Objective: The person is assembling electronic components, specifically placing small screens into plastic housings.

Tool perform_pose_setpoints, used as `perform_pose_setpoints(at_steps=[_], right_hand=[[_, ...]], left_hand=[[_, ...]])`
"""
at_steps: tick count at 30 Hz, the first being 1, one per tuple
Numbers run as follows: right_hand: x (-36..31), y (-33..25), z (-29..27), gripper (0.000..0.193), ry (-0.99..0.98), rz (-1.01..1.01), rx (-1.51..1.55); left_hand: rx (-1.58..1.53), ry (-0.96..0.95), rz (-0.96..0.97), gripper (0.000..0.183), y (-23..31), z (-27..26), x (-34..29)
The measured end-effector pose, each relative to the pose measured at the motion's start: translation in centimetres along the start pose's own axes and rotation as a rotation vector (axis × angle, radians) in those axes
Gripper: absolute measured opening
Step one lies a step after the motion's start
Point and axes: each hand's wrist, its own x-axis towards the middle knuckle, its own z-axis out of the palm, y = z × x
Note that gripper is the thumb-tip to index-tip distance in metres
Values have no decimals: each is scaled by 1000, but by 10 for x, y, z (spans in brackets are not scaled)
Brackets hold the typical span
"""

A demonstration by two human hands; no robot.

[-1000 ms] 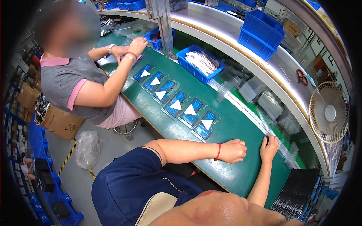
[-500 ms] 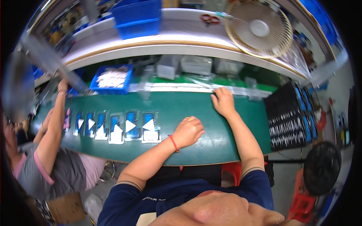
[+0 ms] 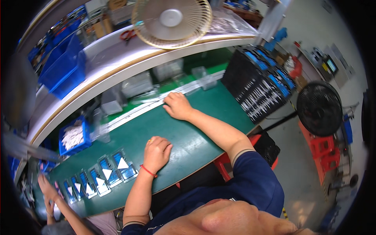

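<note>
My left hand (image 3: 157, 154), with a red cord at its wrist, rests on the green tabletop (image 3: 196, 143); its fingers are curled in and no object shows in them. Farther forward, my right hand (image 3: 178, 106) lies by the white rail (image 3: 135, 113) along the table's back. Its thumb stands apart from the bent fingers, and nothing held is visible. Left of my left hand runs a slanting row of several clear plastic packs with blue parts and white triangular pieces, the closest pack (image 3: 124, 165) just beside my wrist.
A blue bin (image 3: 74, 135) of pale pieces stands back left. Clear plastic boxes (image 3: 137, 84) sit under the shelf, which carries a fan (image 3: 171, 17), red-handled scissors (image 3: 127, 35) and a blue bin (image 3: 64, 66). Black trays (image 3: 258, 82) are stacked right. Another person's hands (image 3: 47, 190) work far left.
The view has swung to the right, so the table and packs appear tilted and shifted left. Both my hands stay near the same places on the table.
</note>
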Motion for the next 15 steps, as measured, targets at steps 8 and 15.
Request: perform_pose_setpoints(at_steps=[8,15], right_hand=[[-1,4,-3,18,-22,34,-12],[-2,2,-1,18,-40,48,-20]], left_hand=[[29,-7,-8,7,0,2,5],[25,-17,-23,8,3,1,4]])
